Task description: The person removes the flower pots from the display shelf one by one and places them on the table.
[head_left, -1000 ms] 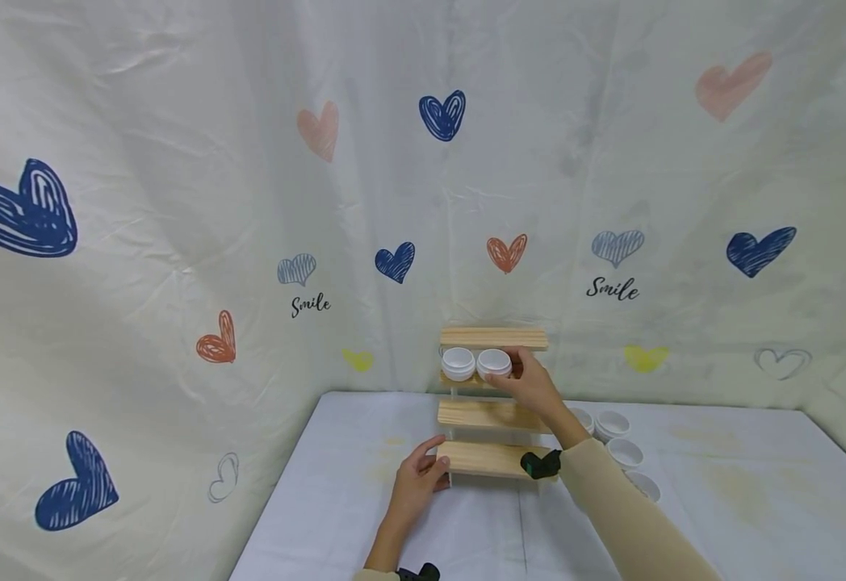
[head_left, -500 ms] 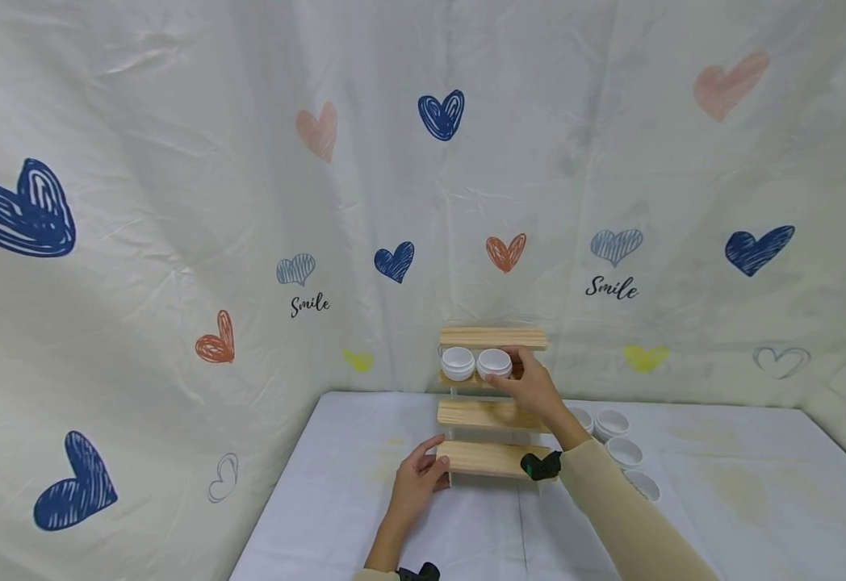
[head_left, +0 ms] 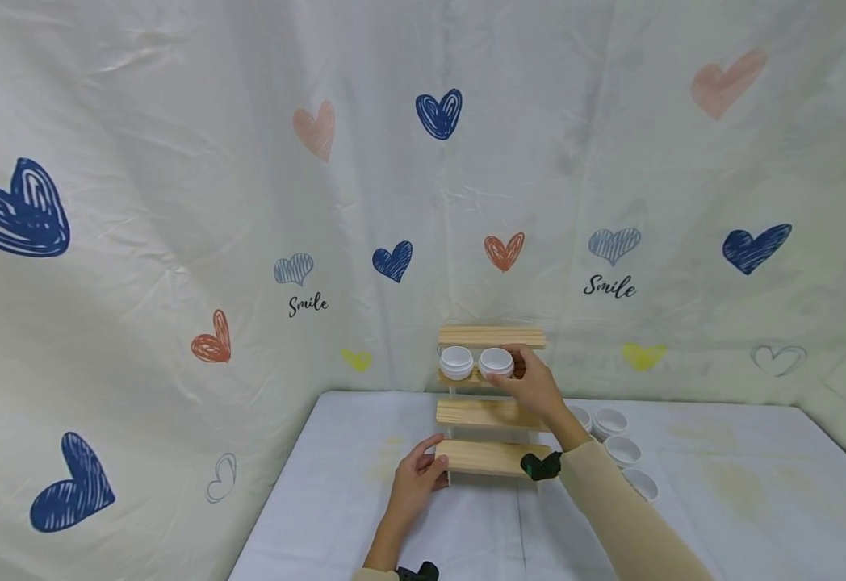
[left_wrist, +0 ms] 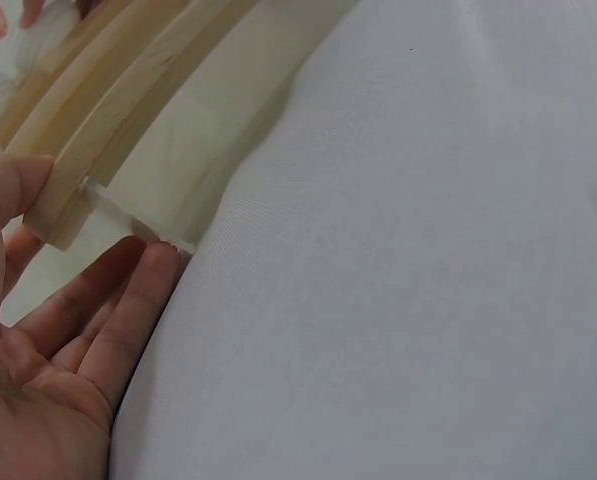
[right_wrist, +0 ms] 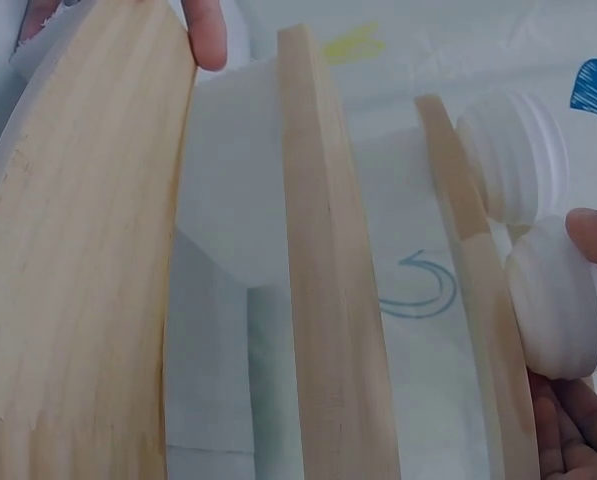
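Observation:
A tiered wooden stand (head_left: 492, 414) with several pale boards stands at the back of the table. On its second board from the top sit two small white bowls, the left bowl (head_left: 456, 363) and the right bowl (head_left: 496, 361), slightly apart. Ridged sides show in the right wrist view; I cannot tell whether each is a stack. My right hand (head_left: 535, 389) holds the right bowl (right_wrist: 558, 295) between thumb and fingers. My left hand (head_left: 414, 482) grips the lowest board's left end, with fingertips by the clear support (left_wrist: 128, 210) in the left wrist view.
Several more white bowls (head_left: 622, 450) stand on the table right of the stand, partly hidden by my right sleeve (head_left: 612, 500). A white cloth (head_left: 757, 468) covers the table. Behind the stand hangs a pale curtain (head_left: 539, 161) printed with hearts.
The right bowl has shifted slightly to the right with my right hand, widening the gap to the left bowl. My left hand keeps its place on the stand.

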{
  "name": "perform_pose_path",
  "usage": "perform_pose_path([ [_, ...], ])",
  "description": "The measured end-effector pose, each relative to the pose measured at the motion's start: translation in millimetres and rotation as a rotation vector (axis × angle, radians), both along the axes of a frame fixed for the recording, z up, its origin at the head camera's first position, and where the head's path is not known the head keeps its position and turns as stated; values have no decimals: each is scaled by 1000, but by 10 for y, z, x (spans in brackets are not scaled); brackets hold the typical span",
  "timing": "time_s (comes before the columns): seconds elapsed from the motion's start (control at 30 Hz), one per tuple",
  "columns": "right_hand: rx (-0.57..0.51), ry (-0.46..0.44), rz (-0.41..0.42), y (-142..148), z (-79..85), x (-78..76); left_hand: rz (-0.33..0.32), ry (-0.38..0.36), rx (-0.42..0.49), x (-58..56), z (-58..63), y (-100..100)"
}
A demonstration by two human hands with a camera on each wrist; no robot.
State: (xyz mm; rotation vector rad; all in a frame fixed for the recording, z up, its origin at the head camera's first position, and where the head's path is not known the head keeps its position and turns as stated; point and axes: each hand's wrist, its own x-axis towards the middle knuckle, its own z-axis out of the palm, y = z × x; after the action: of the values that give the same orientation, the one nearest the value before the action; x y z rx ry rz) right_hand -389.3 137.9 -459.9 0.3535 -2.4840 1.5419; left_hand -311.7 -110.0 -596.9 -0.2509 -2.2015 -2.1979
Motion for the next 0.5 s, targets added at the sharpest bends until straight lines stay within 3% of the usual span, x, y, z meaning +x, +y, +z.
perform_pose_path([
  [0.5, -13, 13, -14, -31, 1, 76, 6, -1, 10, -12, -15, -1],
])
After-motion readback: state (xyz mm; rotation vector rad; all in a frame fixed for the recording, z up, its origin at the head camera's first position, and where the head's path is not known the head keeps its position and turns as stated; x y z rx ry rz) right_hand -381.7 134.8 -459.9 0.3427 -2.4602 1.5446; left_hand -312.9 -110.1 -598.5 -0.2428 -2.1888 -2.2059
